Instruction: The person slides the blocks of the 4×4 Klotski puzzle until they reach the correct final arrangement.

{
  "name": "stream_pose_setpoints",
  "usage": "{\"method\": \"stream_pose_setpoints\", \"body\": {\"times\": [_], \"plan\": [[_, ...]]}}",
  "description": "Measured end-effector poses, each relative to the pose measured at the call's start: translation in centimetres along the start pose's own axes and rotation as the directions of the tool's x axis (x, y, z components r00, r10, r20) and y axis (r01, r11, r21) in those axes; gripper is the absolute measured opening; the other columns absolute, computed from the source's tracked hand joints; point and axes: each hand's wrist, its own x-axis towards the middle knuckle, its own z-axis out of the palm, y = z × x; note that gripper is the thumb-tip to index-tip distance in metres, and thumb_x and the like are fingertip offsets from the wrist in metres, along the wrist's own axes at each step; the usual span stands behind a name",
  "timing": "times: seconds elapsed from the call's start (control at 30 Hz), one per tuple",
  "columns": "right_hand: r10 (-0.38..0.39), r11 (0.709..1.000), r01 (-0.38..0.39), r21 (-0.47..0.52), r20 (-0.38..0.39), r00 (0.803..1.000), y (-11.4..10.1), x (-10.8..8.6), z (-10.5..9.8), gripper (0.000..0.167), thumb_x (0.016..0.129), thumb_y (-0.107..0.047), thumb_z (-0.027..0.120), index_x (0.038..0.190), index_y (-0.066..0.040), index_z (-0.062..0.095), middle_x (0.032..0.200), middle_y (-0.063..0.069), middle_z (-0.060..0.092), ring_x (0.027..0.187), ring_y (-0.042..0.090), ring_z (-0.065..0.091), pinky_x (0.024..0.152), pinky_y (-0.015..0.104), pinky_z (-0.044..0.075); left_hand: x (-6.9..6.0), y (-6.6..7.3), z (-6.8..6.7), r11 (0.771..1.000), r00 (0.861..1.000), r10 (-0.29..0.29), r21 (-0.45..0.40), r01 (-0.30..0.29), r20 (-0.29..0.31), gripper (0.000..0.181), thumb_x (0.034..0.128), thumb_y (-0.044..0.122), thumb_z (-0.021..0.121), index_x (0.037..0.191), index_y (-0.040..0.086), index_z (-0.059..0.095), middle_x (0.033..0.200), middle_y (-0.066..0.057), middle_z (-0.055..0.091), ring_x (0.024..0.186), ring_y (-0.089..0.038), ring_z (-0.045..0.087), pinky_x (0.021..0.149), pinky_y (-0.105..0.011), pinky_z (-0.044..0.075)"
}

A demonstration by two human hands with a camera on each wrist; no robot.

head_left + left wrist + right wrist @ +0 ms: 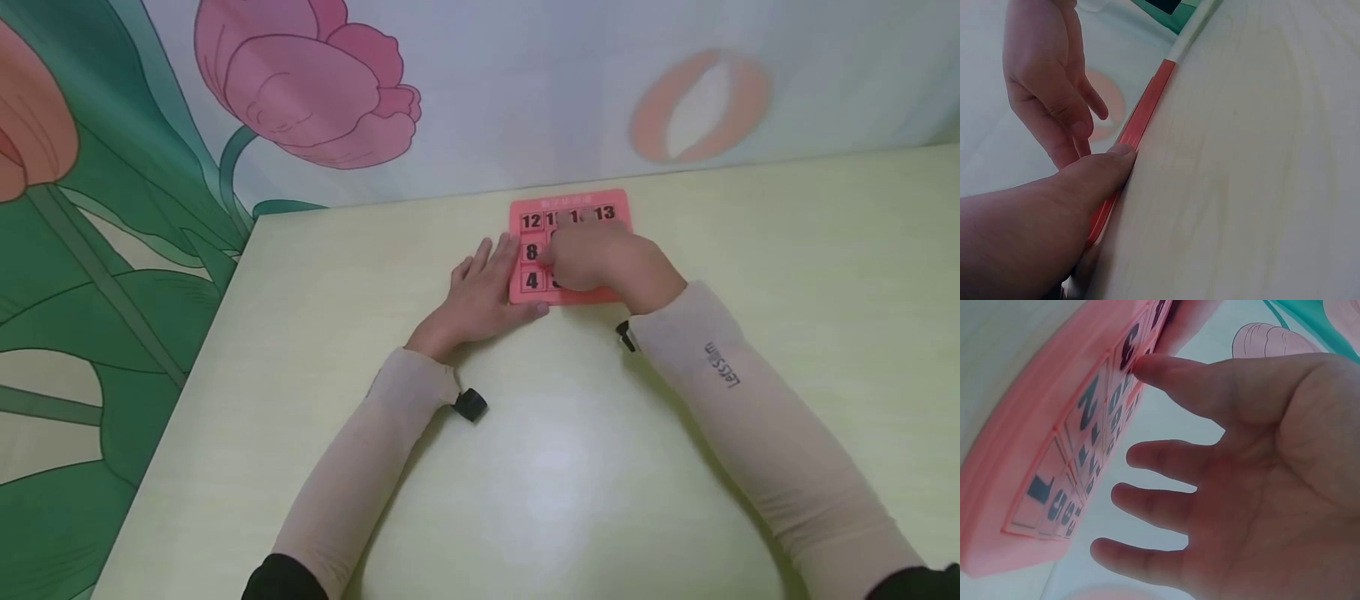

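Observation:
A pink number board [515, 218] with black-numbered square tiles lies flat near the table's back edge. My left hand [483, 296] rests at its left side, fingers fairly straight along that edge and thumb against the near edge; the left wrist view shows this thumb [1113, 164] touching the red side [1147, 103]. Over the tiles is my right hand [600, 257], hiding several of them in the head view. In the right wrist view, the thumb of my right hand [1260, 462] touches the board [1013, 434] by the 3 tile, while the other visible fingers extend loosely, apart from it.
The pale table [547, 467] extends around the board and under both forearms. Behind it hangs a light cloth [510, 92] printed with flowers and green leaves. A small black device [471, 405] sits at my left wrist, and another [626, 336] at my right.

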Motion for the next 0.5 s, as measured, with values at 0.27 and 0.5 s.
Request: {"method": "stream_pose_setpoints", "body": {"times": [0.27,0.5], "plan": [[-0.006,1.000,0.006,0.011,-0.002,1.000,-0.13,0.04,0.04,0.044,0.102,-0.010,0.045,0.144,-0.011,0.058,0.162,0.031,0.014,0.147,0.055,0.008,0.107,0.077,0.014,-0.01,0.18,-0.18,1.000,1.000,-0.010,-0.007,0.010,0.002,0.106,0.0901,0.063,0.063,0.164,0.019,0.000,0.170,0.000,-0.003,0.153,-0.023,-0.013,0.120,-0.044,-0.004],[-0.026,1.000,0.026,0.009,0.000,1.000,-0.11,0.35,0.48,0.050,0.104,-0.012,0.046,0.154,-0.016,0.045,0.164,0.027,0.014,0.149,0.051,0.007,0.108,0.075,0.017,-0.10,0.36,-0.30,1.000,1.000,-0.022,-0.001,0.022,0.009,0.106,0.0903,0.063,0.062,0.164,0.019,-0.001,0.170,0.001,-0.003,0.153,-0.022,-0.014,0.120,-0.043,-0.005]]}}
